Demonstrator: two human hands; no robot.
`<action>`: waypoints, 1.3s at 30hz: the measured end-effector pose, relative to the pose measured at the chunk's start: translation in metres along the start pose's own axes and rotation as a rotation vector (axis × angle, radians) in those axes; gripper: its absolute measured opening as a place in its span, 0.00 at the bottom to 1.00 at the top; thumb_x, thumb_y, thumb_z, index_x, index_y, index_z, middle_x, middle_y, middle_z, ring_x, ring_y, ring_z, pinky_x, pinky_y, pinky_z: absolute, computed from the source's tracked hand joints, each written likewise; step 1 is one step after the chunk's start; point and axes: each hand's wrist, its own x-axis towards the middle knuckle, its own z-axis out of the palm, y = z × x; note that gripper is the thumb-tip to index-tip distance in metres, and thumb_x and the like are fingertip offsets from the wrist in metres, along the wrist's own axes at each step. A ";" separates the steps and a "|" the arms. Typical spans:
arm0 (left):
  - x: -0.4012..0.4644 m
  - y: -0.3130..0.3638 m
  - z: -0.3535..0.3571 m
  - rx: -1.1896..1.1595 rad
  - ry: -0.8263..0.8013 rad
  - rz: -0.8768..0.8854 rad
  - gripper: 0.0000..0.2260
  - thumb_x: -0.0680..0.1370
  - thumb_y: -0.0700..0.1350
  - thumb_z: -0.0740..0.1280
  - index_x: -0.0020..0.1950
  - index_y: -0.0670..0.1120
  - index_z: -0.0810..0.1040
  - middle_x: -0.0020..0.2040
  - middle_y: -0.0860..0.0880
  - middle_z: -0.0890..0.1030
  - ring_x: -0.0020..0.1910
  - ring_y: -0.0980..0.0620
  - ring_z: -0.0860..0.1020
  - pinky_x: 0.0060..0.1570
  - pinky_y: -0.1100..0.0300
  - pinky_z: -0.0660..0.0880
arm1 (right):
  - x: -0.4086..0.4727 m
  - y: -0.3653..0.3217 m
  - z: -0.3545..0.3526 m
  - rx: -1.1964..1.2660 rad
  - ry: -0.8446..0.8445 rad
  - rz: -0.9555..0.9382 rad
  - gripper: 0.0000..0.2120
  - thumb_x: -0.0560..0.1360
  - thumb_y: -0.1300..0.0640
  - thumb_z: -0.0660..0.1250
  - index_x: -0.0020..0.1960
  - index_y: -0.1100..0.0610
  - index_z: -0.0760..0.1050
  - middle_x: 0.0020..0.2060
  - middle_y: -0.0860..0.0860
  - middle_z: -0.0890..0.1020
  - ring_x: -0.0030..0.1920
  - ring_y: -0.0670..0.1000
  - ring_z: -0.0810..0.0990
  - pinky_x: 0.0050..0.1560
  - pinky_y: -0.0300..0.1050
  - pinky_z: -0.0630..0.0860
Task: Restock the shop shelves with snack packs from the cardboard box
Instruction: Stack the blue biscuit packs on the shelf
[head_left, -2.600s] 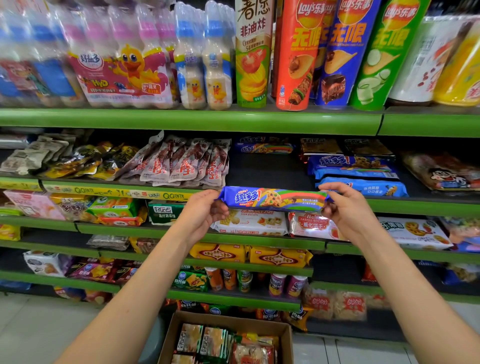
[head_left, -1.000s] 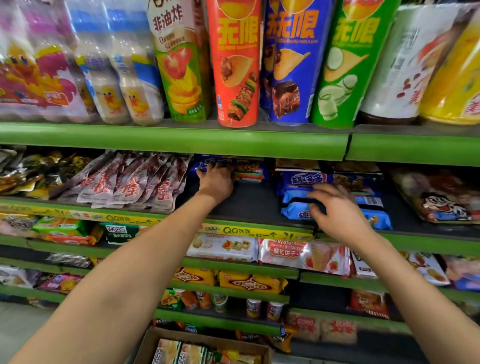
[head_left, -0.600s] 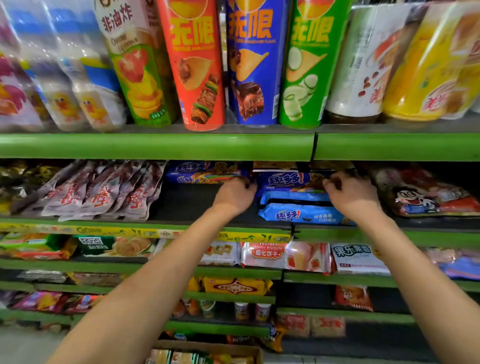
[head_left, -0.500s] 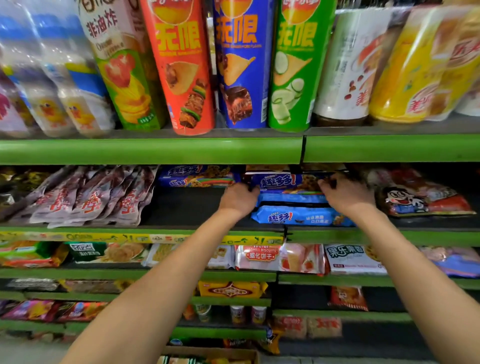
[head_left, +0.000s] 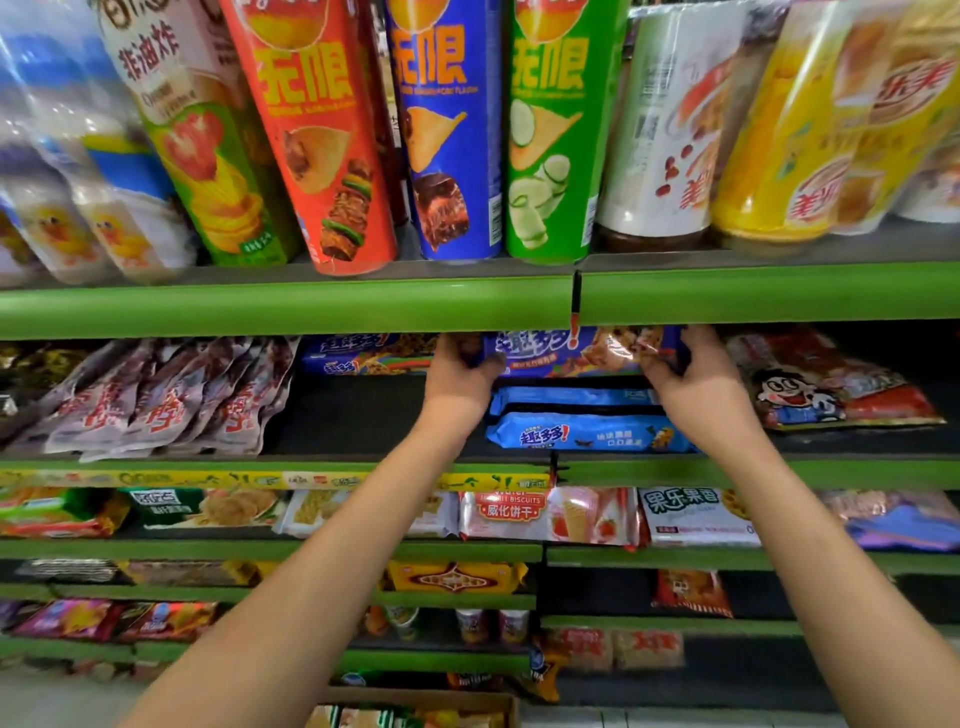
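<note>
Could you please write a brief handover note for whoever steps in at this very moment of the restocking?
Left hand and right hand each grip one end of a long dark-blue cookie pack, held just under the green upper shelf edge, above two light-blue cookie packs stacked on the dark shelf.
Done: a similar dark-blue pack already lies to the left.
Left: set down the held pack, then fetch more from the cardboard box on the floor, which still holds packs.

Both hands (head_left: 571, 379) raised, fingers curled, gripping.
</note>
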 end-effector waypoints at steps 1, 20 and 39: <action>-0.005 0.000 -0.008 -0.068 0.009 -0.006 0.11 0.78 0.33 0.71 0.53 0.45 0.72 0.43 0.51 0.77 0.47 0.49 0.76 0.47 0.59 0.71 | -0.008 -0.001 -0.002 0.066 0.001 -0.022 0.16 0.78 0.58 0.68 0.64 0.52 0.70 0.53 0.55 0.82 0.53 0.60 0.81 0.54 0.54 0.77; -0.098 -0.034 -0.162 -0.156 0.120 -0.235 0.10 0.83 0.42 0.62 0.44 0.47 0.80 0.39 0.50 0.85 0.36 0.54 0.79 0.35 0.57 0.71 | -0.100 -0.042 0.072 0.852 -0.243 0.339 0.20 0.83 0.57 0.63 0.33 0.46 0.81 0.34 0.48 0.85 0.33 0.45 0.83 0.36 0.44 0.80; -0.105 -0.035 -0.218 -0.002 0.129 -0.191 0.09 0.86 0.49 0.59 0.52 0.47 0.77 0.48 0.46 0.86 0.44 0.51 0.82 0.39 0.57 0.74 | -0.124 -0.089 0.083 0.730 -0.255 0.336 0.19 0.83 0.53 0.63 0.33 0.47 0.74 0.38 0.50 0.85 0.44 0.55 0.83 0.49 0.59 0.78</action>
